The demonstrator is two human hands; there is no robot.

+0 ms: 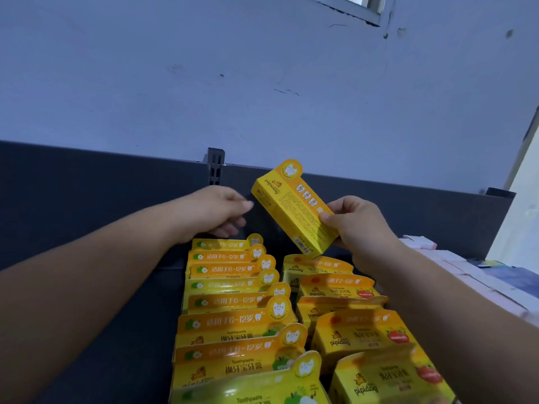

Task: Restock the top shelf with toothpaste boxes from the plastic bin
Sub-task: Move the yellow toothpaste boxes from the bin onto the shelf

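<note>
Right hand [360, 228] fingers pinch toothpaste box [287, 204] (tilted, above rows [233, 301]); left hand [221, 209] fingers loose, empty.

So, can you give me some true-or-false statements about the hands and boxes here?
1. The right hand holds a yellow toothpaste box. True.
2. That box stands upright in a row. False: it is tilted in the air above the right row.
3. The left hand grips a box too. False: it holds nothing, fingers loose, near the back of the left row.
4. Both rows stand on a dark shelf. True.
</note>
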